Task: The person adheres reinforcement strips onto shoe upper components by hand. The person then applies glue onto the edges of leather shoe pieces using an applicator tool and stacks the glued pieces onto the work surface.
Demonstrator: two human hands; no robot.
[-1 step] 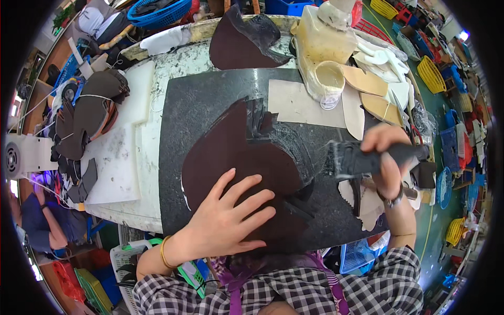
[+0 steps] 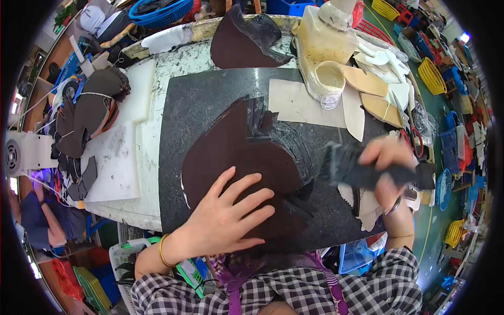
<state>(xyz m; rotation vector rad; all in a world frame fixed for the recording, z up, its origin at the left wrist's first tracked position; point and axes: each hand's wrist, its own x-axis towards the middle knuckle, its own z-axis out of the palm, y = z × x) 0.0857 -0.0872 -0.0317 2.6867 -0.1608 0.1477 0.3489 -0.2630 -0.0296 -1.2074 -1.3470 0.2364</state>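
My left hand (image 2: 231, 212) lies with fingers spread on a fanned stack of dark brown sheet pieces (image 2: 236, 142), whose stepped right edges look black and shiny. The stack rests on a black mat (image 2: 184, 100). To the right of it, my right hand (image 2: 394, 152) grips a dark flat brush (image 2: 344, 165), thumb on the near side and fingers on the far side. Motion blurs the brush, and its head points left toward the stack, seemingly held above the mat.
Beyond the mat lie more brown pieces (image 2: 228, 50). A yellowish bottle (image 2: 320, 39) with a round cup (image 2: 331, 73) stands far right, near a beige sheet (image 2: 299, 102), tan pieces (image 2: 365, 79) and red-handled scissors (image 2: 416, 140). At left are tied brown pieces (image 2: 102, 94).
My right hand and the brush have shifted slightly toward me, the handle end swinging nearer. More of the scissors' red handles shows. My left hand and the stack have stayed in place.
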